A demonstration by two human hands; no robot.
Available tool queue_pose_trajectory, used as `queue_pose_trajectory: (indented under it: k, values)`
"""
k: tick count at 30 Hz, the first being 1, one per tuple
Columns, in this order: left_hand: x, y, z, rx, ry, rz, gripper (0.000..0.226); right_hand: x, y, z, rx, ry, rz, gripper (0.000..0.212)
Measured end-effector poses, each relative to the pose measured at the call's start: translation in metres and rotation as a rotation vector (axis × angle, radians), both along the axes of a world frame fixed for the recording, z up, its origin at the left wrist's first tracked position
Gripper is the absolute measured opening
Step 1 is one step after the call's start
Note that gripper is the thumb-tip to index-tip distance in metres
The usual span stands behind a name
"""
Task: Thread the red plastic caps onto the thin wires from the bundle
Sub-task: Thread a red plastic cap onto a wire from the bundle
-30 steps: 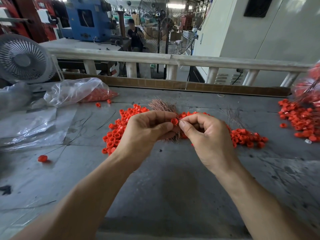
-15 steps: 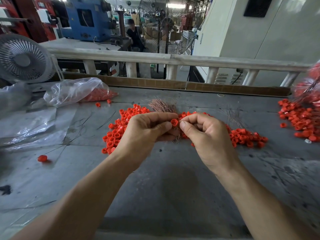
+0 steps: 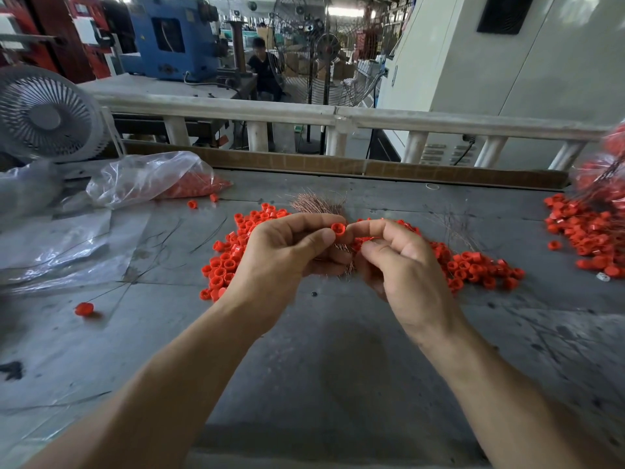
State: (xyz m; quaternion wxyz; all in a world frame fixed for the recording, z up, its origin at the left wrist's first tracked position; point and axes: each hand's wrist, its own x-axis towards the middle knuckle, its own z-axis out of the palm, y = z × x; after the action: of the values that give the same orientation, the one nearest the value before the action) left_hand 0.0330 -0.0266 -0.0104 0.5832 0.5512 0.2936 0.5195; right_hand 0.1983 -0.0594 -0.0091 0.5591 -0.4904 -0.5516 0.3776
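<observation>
Red cap (image 3: 338,229) between fingertips: smooth plastic, slight gloss. Loose caps (image 3: 233,255) on bench: same red plastic. Wire bundle (image 3: 318,204): thin coppery metal strands, faint sheen. Bench top (image 3: 338,350): grey, matt, scuffed and spotted. Bag (image 3: 145,177): clear, glossy, crinkled plastic film. Far edge strip (image 3: 304,162): brown, matt, cardboard-like.

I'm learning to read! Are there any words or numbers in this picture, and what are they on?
None can be read.
The blue machine has small stickers or marks, too blurred to read.
The red equipment has white labels, too small to read.
The red caps, the held cap and the plastic bag show no writing.
</observation>
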Motion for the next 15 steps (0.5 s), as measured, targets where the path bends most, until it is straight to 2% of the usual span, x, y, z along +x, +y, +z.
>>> queue_pose_trajectory:
  k: [3,12,15]
  values:
    - [-0.001,0.0,0.0,0.001,-0.014,-0.019,0.019,-0.004,-0.002,0.0,-0.024,0.022,0.035,0.027]
    - [-0.002,0.0,0.0,-0.036,-0.065,-0.076,0.018,-0.002,-0.002,-0.001,-0.067,-0.101,0.128,0.03]
    - [-0.003,0.001,0.0,-0.044,-0.076,-0.051,0.017,0.007,0.002,-0.003,-0.029,-0.236,-0.013,0.019]
